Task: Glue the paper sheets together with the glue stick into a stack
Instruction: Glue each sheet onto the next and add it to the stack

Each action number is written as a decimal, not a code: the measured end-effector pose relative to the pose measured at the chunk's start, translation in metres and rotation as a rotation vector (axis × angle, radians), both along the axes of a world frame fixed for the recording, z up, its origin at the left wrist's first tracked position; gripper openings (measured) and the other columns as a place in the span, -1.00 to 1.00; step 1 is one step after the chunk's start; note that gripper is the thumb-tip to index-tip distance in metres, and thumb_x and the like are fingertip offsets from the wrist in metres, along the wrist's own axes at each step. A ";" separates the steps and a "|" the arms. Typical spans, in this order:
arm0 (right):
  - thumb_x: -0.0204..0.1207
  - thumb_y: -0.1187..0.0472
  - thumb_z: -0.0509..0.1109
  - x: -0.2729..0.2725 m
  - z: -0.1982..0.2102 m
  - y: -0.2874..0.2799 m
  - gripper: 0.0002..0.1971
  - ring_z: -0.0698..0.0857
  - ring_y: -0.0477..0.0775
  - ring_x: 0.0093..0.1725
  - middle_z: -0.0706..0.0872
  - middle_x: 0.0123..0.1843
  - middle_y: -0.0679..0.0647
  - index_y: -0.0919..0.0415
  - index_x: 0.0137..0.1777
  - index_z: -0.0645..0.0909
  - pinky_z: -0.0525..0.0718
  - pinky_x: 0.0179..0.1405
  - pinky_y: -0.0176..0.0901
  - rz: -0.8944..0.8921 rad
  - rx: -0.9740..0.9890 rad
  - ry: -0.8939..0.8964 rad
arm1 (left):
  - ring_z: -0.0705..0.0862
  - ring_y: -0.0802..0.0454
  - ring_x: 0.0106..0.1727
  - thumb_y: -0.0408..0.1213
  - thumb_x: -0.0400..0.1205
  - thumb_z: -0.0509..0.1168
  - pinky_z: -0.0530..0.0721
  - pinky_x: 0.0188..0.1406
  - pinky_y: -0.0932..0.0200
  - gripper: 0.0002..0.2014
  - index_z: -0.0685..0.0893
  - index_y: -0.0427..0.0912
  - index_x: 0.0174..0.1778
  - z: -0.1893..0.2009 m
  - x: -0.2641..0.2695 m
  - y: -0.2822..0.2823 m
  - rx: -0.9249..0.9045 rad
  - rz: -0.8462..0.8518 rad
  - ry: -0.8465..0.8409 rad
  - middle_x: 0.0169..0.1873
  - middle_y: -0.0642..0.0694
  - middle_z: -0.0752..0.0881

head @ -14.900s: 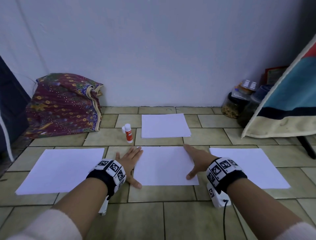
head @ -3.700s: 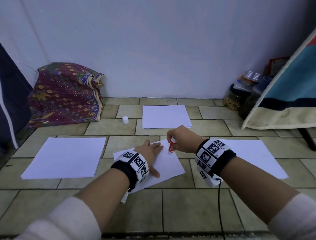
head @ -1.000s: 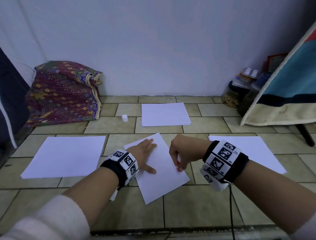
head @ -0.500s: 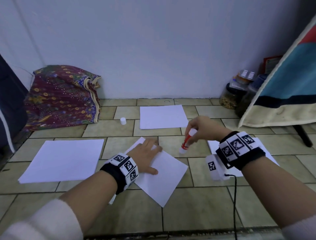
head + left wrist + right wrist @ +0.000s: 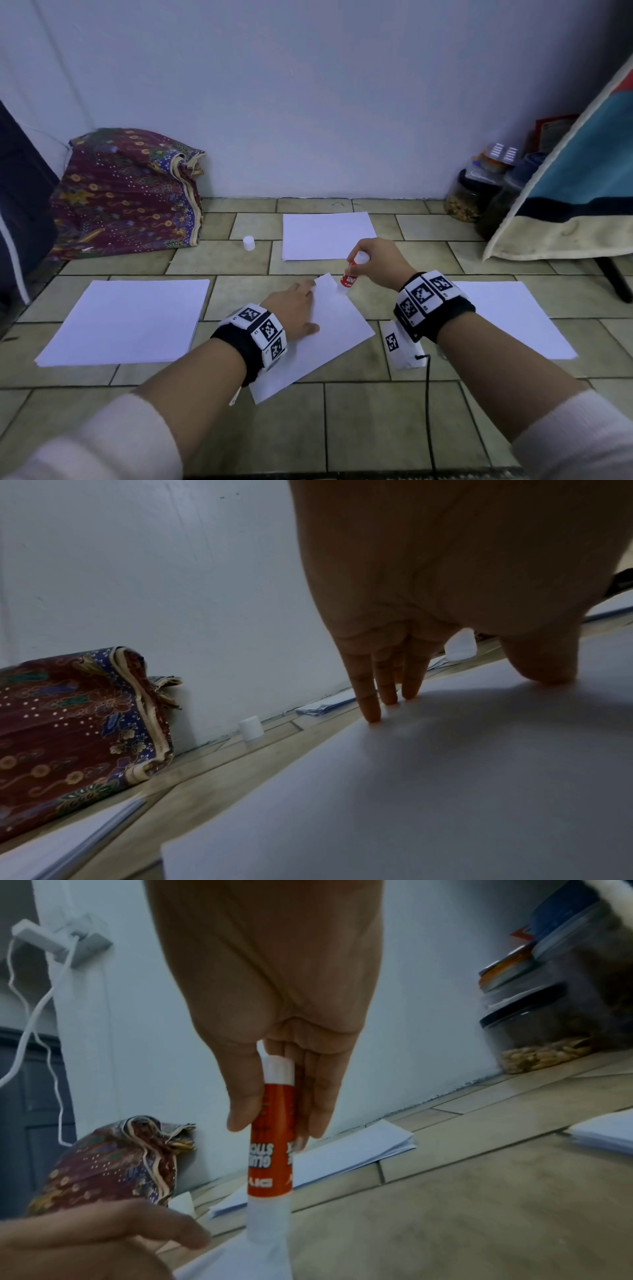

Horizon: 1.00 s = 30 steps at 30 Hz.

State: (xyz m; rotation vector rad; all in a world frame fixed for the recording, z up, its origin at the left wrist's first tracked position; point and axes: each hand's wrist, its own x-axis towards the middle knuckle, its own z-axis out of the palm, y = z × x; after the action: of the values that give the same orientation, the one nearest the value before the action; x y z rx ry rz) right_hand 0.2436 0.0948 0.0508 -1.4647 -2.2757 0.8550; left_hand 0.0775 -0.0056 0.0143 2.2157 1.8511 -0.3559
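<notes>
The tiled floor [image 5: 359, 428] carries everything I'm working with. Three paper piles lie on it: one to my left [image 5: 126, 318], one to my right [image 5: 513, 318], one near the wall [image 5: 327, 234]. A patterned cloth bundle [image 5: 126, 195] sits against the wall on the left, jars [image 5: 469, 195] on the right.

Between the piles is my working sheet [image 5: 329, 342], now turned at an angle, one corner pointing away from me. A second ago it lay steeper, and I was rubbing along its right edge; half a second ago I had lifted the glue stick [image 5: 350, 277] clear. Now its tip is down on that far corner.

My left hand [image 5: 294, 313] lies flat, fingers straight and thumb spread, pressing the sheet to the floor. My right hand [image 5: 375, 262] pinches the stick's upper barrel between thumb and fingers, the open end pointing down; the right wrist view shows the clear tip touching the paper just beyond my left fingertips [image 5: 185, 1231].

I judge the right edge done and a fresh stroke starting at this corner, so gluing on this sheet isn't finished and no sheet is stacked on it yet.

The stick's white cap [image 5: 249, 243] stands alone on the floor, left of the far pile.
</notes>
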 end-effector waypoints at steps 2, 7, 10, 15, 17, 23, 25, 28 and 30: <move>0.38 0.28 0.56 -0.008 -0.001 -0.001 -0.85 0.54 -0.03 -0.06 0.64 -0.02 0.05 0.14 -0.15 0.63 0.41 -0.35 -0.40 -0.003 0.031 -0.011 | 0.31 -0.06 0.48 0.03 0.69 0.18 0.53 0.25 -0.06 -0.41 0.26 -0.24 0.54 -0.003 -0.002 0.001 0.003 -0.023 -0.009 0.58 -0.11 0.21; 0.35 0.30 0.56 -0.024 -0.001 -0.002 -0.84 0.55 -0.03 -0.10 0.64 -0.09 0.03 0.24 -0.09 0.71 0.36 -0.41 -0.43 0.013 0.079 -0.055 | 0.26 -0.07 0.51 0.02 0.70 0.17 0.55 0.26 -0.07 -0.43 0.26 -0.20 0.55 -0.007 -0.003 0.002 0.026 -0.049 0.023 0.57 -0.10 0.24; 0.35 0.31 0.56 -0.030 -0.002 -0.004 -0.84 0.55 -0.03 -0.10 0.62 -0.13 0.01 0.26 -0.08 0.71 0.39 -0.40 -0.44 0.022 0.074 -0.047 | 0.24 -0.07 0.54 0.02 0.71 0.16 0.53 0.30 -0.08 -0.42 0.23 -0.20 0.57 -0.010 -0.004 0.002 0.020 -0.048 0.030 0.58 -0.10 0.22; 0.36 0.31 0.56 -0.035 -0.002 -0.006 -0.84 0.55 -0.02 -0.10 0.61 -0.14 0.02 0.28 -0.08 0.70 0.43 -0.38 -0.39 0.041 0.086 -0.052 | 0.25 -0.10 0.53 0.03 0.72 0.12 0.45 0.39 -0.05 -0.40 0.18 -0.22 0.60 -0.014 -0.006 0.002 0.041 -0.082 0.040 0.57 -0.13 0.22; 0.36 0.29 0.56 -0.036 -0.002 -0.007 -0.82 0.55 -0.01 -0.09 0.62 -0.13 0.03 0.29 -0.06 0.70 0.48 -0.28 -0.27 0.049 0.092 -0.065 | 0.24 -0.10 0.52 0.03 0.73 0.12 0.43 0.40 -0.05 -0.39 0.17 -0.22 0.60 -0.014 -0.005 0.003 0.038 -0.085 0.047 0.57 -0.14 0.22; 0.42 0.26 0.52 -0.039 0.000 -0.011 -0.80 0.49 -0.02 -0.06 0.60 -0.12 0.04 0.30 0.01 0.69 0.40 -0.16 -0.25 0.103 0.136 -0.123 | 0.25 -0.11 0.52 0.03 0.73 0.11 0.43 0.40 -0.03 -0.39 0.16 -0.22 0.61 -0.015 -0.004 0.003 0.035 -0.083 0.053 0.56 -0.15 0.23; 0.43 0.27 0.51 -0.039 0.002 -0.011 -0.81 0.47 -0.04 -0.07 0.67 -0.07 0.10 0.29 0.01 0.69 0.37 -0.29 -0.28 0.153 0.153 -0.161 | 0.23 -0.11 0.53 0.04 0.72 0.12 0.42 0.41 -0.03 -0.38 0.15 -0.21 0.61 -0.015 -0.005 0.003 0.036 -0.077 0.046 0.57 -0.15 0.21; 0.41 0.26 0.53 -0.034 0.006 -0.010 -0.80 0.45 -0.06 -0.07 0.67 -0.06 0.08 0.28 0.01 0.71 0.28 -0.41 -0.46 0.237 0.160 -0.237 | 0.21 -0.11 0.55 0.04 0.72 0.13 0.40 0.43 -0.03 -0.38 0.16 -0.20 0.62 -0.015 -0.005 0.003 0.031 -0.068 0.033 0.59 -0.15 0.20; 0.40 0.25 0.54 -0.030 0.011 -0.010 -0.79 0.45 -0.06 -0.05 0.59 -0.14 -0.01 0.27 0.02 0.71 0.28 -0.41 -0.48 0.287 0.152 -0.291 | 0.20 -0.11 0.56 0.03 0.72 0.13 0.39 0.43 -0.04 -0.38 0.16 -0.20 0.62 -0.014 -0.004 0.004 0.022 -0.062 0.031 0.59 -0.14 0.20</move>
State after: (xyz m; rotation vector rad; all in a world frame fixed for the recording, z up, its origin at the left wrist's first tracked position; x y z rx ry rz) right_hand 0.2140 0.0847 0.0615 -1.2856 -2.7476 0.5524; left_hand 0.0732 -0.0020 0.0001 2.2988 1.8133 -0.3852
